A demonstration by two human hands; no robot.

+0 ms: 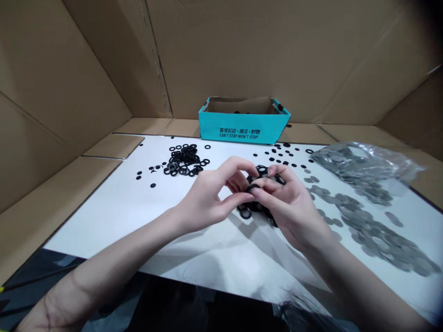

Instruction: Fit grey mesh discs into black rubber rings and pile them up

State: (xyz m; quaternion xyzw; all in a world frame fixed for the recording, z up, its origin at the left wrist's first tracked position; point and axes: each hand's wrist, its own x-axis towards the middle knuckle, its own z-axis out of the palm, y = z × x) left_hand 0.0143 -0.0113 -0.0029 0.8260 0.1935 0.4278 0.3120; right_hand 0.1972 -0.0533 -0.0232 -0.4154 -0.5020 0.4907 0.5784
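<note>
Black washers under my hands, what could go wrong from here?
The black washers bunched under your left hand and right hand could slip from a loose grip and roll toward the grey metal discs nearby, mixing the two. The clear plastic bag of discs lies at the far corner of the white board, so a knock might spill more discs.

Head view, looking forward and down

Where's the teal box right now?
In the head view, the teal box sits at the white board's far edge, beyond the left hand, right hand and black washers.
</note>
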